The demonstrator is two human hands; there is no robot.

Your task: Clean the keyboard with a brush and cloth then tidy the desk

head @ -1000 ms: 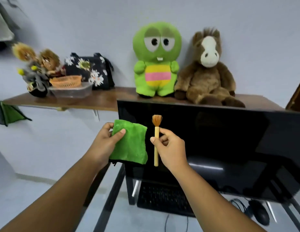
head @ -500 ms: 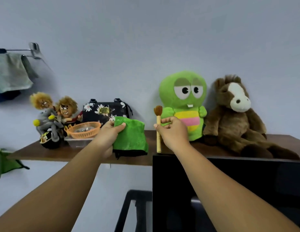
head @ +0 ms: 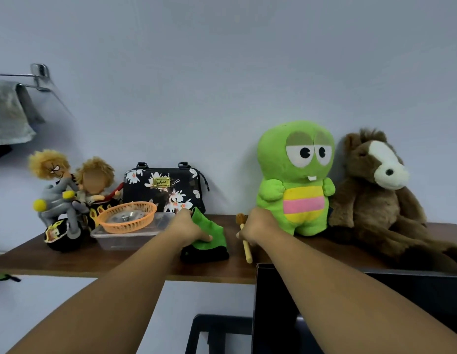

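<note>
hands at the shelf

i see my left hand [head: 189, 227] holding the green cloth [head: 209, 232] down on the brown shelf [head: 82, 259]. my right hand [head: 258, 226] grips the little brush [head: 244, 236], bristles up, just beside the green plush toy [head: 296, 180].

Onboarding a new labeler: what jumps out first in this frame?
The green plush and the brown horse plush, side by side at the right of the wooden shelf. Next, the two arms reaching to the shelf's middle: the left hand grips a green cloth and the right hand a brush. At the left sit a floral bag and an orange basket.
</note>
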